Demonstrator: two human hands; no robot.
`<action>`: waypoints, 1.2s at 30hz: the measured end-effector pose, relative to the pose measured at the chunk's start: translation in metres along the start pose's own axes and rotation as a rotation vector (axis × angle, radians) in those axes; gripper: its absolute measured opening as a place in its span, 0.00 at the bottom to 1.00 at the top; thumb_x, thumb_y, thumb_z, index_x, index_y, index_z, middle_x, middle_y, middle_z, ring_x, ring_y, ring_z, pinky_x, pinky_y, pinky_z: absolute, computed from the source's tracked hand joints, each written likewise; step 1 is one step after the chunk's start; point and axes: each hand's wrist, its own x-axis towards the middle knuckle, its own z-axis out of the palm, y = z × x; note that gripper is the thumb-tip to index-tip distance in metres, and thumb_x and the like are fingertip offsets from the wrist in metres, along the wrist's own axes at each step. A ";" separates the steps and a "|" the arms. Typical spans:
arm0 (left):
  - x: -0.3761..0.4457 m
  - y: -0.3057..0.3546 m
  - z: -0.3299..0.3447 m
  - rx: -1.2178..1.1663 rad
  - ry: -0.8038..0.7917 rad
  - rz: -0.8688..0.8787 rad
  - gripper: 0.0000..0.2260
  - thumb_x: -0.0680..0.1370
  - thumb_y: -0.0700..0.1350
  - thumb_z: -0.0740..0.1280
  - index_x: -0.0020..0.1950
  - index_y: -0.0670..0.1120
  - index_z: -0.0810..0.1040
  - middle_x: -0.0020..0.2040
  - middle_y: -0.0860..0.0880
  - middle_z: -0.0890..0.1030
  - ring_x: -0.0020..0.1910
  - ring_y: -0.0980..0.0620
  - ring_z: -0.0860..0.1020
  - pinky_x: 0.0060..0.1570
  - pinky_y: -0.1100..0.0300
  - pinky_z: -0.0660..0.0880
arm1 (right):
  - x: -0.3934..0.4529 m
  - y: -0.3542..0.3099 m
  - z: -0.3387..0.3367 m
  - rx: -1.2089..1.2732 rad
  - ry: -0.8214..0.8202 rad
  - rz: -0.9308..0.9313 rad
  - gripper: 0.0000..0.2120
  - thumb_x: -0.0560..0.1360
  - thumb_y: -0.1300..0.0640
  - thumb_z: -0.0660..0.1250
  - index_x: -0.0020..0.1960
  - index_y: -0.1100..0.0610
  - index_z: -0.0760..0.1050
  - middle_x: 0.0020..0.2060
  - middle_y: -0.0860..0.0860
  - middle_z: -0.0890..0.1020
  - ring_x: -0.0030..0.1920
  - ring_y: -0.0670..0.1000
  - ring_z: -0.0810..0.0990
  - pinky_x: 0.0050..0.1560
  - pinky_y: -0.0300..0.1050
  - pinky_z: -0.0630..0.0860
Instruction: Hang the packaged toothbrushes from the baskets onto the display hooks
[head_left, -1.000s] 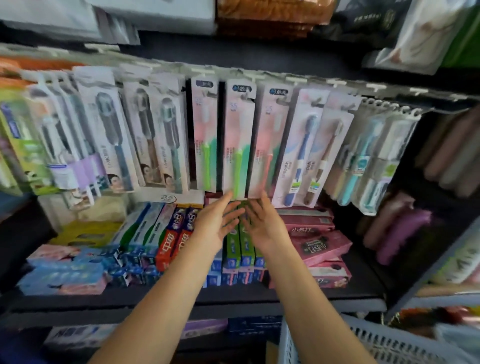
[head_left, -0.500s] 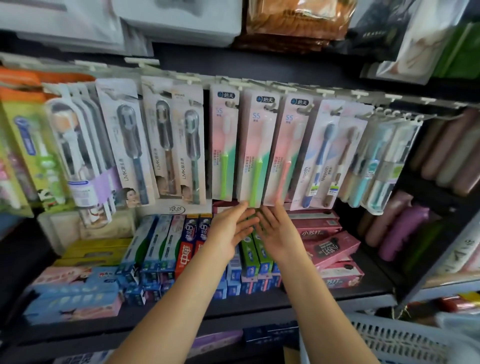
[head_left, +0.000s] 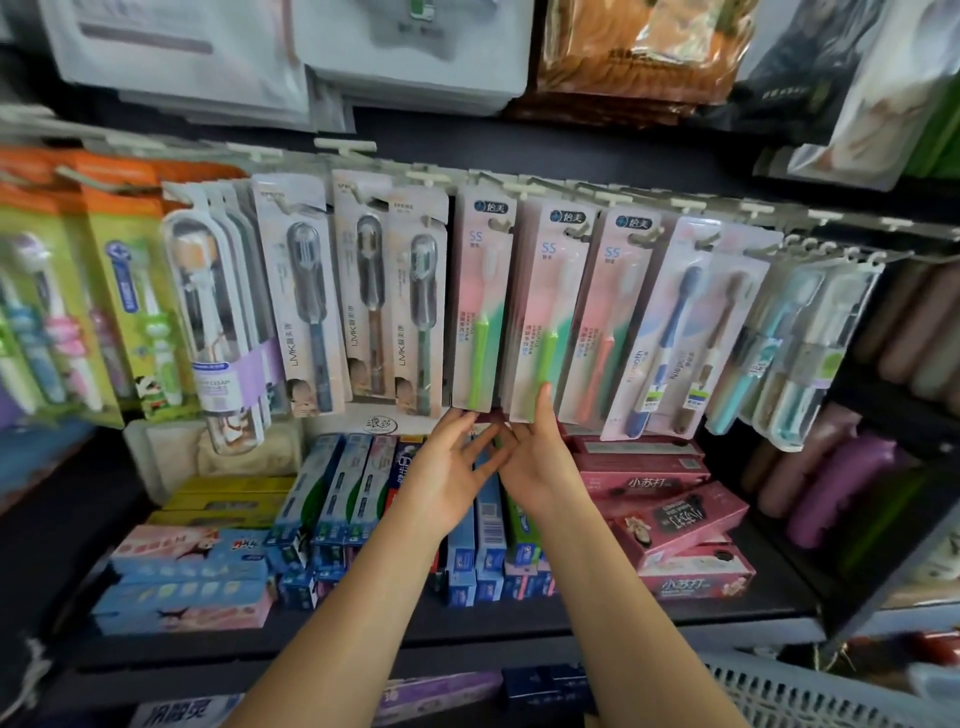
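Now both hands sit a little higher against the row of hanging packs than they did 1 second ago, when they hovered lower, in front of the toothpaste boxes. The left hand has its fingers spread and relaxed, the tips just under the bottom edge of the green toothbrush pack. It pinches nothing. The right hand is also spread, and 1 raised finger now touches the lower front of the middle pack, the next one to the right of the green toothbrush pack. Neither grip holds a pack.

Those 2 packs, and the orange toothbrush pack further right of the green toothbrush pack, all hang from the white hooks above them. The middle pack tilts slightly, its foot swung toward the left.

My reading is that the hanging of this pack is done and the hands are only squaring it up so it lines with its neighbours. Since both hands are free, the next pack would have to come from the white basket, whose rim shows far below and to the right of the green toothbrush pack. Its contents are out of view, so I cannot tell how many packs remain.
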 end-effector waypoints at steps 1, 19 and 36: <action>0.000 0.000 -0.001 -0.003 -0.009 0.004 0.14 0.82 0.42 0.64 0.67 0.44 0.73 0.65 0.44 0.78 0.67 0.44 0.76 0.48 0.53 0.82 | 0.001 -0.001 -0.001 0.004 0.002 0.001 0.30 0.76 0.32 0.60 0.62 0.58 0.76 0.67 0.58 0.75 0.76 0.55 0.66 0.78 0.55 0.60; -0.020 0.032 -0.053 0.063 0.242 0.122 0.10 0.82 0.38 0.63 0.64 0.42 0.74 0.55 0.41 0.82 0.52 0.46 0.82 0.47 0.54 0.79 | -0.023 0.053 0.005 -0.084 0.016 0.146 0.38 0.77 0.40 0.66 0.79 0.61 0.61 0.72 0.59 0.72 0.72 0.57 0.72 0.69 0.52 0.70; -0.018 0.074 -0.049 -0.093 0.168 0.131 0.08 0.83 0.42 0.63 0.54 0.41 0.81 0.51 0.43 0.84 0.51 0.46 0.82 0.57 0.52 0.78 | 0.011 0.058 0.060 -0.116 -0.083 0.126 0.32 0.70 0.39 0.72 0.62 0.63 0.80 0.57 0.59 0.83 0.61 0.55 0.80 0.70 0.50 0.68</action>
